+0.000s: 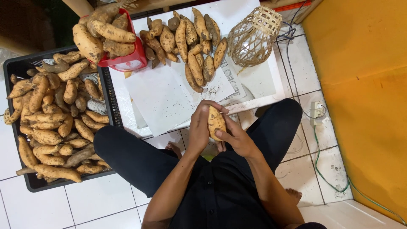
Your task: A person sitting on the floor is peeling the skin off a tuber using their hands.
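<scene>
Sweet potato (216, 122): at centre, above the lap, pinched between left hand (199, 129) and right hand (236, 136).
Done: sorted pile (186, 40) at 12 o'clock on desk (163, 99); scale (111, 36) loaded.
Left: crate (21, 68) at 9 o'clock remained full.

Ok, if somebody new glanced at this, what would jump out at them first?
Probably the black crate heaped with sweet potatoes on the left, and the smaller pile on the white sheet ahead. At centre, the left hand and right hand together hold one sweet potato. A red scale piled with more and a woven basket sit further back.
</scene>
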